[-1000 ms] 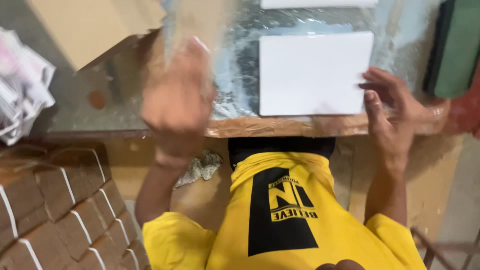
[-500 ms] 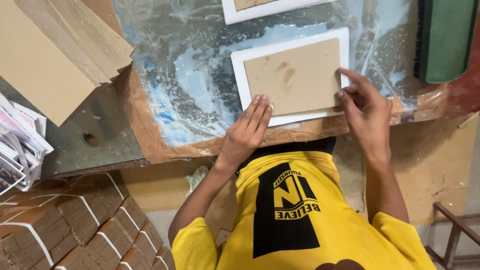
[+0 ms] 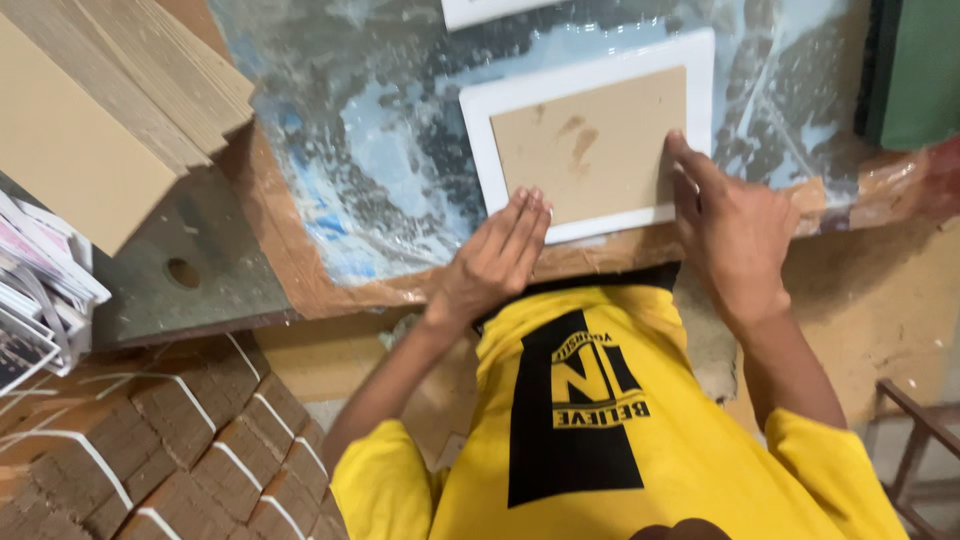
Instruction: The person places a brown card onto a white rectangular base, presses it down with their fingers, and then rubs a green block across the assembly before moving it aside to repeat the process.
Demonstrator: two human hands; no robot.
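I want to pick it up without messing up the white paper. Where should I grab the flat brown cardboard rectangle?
Probably the brown cardboard rectangle by its near edge, from the person's side: it lies flat on the white paper sheet, and the left hand and right hand already touch that edge.

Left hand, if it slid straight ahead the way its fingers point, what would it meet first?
The left hand already has fingertips at the white sheet's edge; next comes the brown cardboard rectangle lying on that white sheet.
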